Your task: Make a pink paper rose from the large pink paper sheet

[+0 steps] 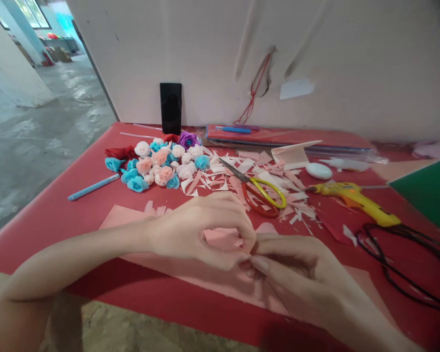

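Hands, two, pinch one small pink piece.

The single view, head-worn, looks forward and down across the table, from close above the left hand at 6 o'clock and right hand at 5, facing a wall at 12, floor at 10.

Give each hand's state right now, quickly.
Left hand: closed, holding a small pink paper piece.
Right hand: closed, seemingly pinching the same piece.
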`<state>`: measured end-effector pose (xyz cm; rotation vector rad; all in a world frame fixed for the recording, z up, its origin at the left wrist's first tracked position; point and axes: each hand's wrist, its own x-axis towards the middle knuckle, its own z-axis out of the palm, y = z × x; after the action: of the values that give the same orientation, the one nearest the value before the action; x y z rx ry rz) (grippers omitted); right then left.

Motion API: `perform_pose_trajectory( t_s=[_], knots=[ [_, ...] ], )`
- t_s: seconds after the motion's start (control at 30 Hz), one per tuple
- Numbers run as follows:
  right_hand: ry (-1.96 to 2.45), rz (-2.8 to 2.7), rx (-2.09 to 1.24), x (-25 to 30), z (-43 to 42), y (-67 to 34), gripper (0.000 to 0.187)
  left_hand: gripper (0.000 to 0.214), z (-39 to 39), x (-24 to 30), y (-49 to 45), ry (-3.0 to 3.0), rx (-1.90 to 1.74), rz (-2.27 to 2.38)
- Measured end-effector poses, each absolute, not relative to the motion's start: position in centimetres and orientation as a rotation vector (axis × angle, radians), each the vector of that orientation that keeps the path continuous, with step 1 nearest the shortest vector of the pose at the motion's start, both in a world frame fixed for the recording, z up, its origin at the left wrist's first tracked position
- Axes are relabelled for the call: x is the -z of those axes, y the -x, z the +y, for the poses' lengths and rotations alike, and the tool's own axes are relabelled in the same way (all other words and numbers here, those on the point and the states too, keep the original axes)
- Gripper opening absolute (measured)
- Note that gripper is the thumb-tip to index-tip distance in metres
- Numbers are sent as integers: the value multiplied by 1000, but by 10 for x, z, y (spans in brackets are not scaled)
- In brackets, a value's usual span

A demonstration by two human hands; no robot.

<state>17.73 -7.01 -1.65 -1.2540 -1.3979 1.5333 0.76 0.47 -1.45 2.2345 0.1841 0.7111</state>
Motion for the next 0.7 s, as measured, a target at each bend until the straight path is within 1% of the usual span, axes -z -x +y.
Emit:
perform_pose_trajectory(
  t_s=[0.23,0.33,0.5,0.6,0.7],
  knots=[
    [1268,-1629,-943,19,-69,-173,12,15,-2,13,-10,-2055,-696,367],
    [1273,-1711,-796,20,-70,-173,13,21,-4,14,-10,-1958,-705,422],
    [1274,-1746,-811,21,-70,-175,7,21,-6,15,-11,-1887,-739,397],
    [1220,-1695,-892,22,-69,-175,9,22,-7,15,-10,-1921,-749,387],
    [1195,-1641,-1068,21,-67,-177,14,23,-7,15,-9,-1951,-771,334]
  ],
)
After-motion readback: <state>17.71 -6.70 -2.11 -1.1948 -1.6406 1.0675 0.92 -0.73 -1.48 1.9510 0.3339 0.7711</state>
